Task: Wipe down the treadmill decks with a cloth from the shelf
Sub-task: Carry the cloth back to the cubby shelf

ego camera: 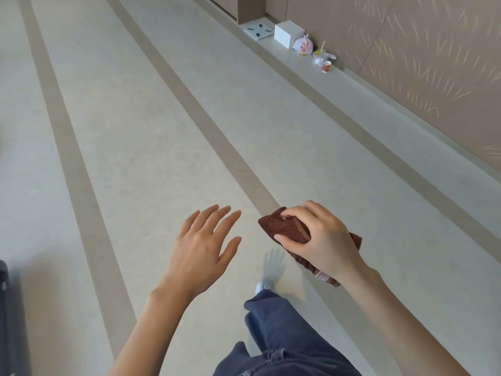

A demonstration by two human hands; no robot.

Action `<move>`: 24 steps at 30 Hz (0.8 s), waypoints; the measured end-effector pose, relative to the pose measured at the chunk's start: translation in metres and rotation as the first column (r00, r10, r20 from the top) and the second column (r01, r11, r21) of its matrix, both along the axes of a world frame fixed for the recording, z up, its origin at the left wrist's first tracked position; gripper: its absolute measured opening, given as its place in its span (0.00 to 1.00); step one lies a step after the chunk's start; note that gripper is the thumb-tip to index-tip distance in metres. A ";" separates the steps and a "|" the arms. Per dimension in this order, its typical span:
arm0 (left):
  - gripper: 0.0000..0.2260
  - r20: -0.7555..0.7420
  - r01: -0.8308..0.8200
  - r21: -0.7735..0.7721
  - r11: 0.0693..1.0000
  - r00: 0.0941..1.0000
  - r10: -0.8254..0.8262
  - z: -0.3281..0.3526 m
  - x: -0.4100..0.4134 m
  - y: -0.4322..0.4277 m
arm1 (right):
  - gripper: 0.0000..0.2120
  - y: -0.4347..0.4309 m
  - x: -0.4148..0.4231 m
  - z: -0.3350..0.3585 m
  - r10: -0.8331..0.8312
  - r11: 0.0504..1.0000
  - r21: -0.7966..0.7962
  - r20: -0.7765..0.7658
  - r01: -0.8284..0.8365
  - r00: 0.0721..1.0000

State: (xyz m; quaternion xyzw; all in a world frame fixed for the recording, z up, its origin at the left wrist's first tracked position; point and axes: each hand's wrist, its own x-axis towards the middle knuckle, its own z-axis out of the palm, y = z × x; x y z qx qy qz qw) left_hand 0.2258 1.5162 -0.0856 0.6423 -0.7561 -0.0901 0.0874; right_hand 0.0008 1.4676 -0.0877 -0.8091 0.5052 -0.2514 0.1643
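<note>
A folded dark brown cloth (284, 226) is held in the air over the floor by my right hand (322, 240), whose fingers and thumb curl round it. One end of the cloth sticks out below my wrist. My left hand (202, 245) hovers to the left of the cloth with its fingers spread and straight, holding nothing and a short gap away. No treadmill and no shelf appear in the view.
Pale floor with long beige stripes (217, 137) runs ahead. Along the brown wall at upper right sit a white scale (257, 30), a white box (288, 33), a plastic bag (303, 46) and a red paper cup (327, 66). A dark object (4, 283) shows at the left edge. My leg and shoe (261, 287) are below.
</note>
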 end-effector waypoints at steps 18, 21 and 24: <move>0.23 -0.003 -0.022 0.022 1.000 1.000 0.022 -0.012 0.021 -0.232 | 0.15 -0.242 0.023 -0.008 0.076 0.997 0.003 -0.036 -0.075 0.997; 0.23 -0.005 -0.013 0.007 1.000 1.000 0.013 -0.017 0.040 -0.280 | 0.15 -0.286 0.037 -0.010 0.044 0.999 -0.009 -0.039 -0.045 0.998; 0.23 -0.008 -0.005 0.019 1.000 1.000 0.005 -0.017 0.059 -0.331 | 0.15 -0.333 0.055 -0.007 0.017 1.000 -0.009 -0.045 -0.017 0.999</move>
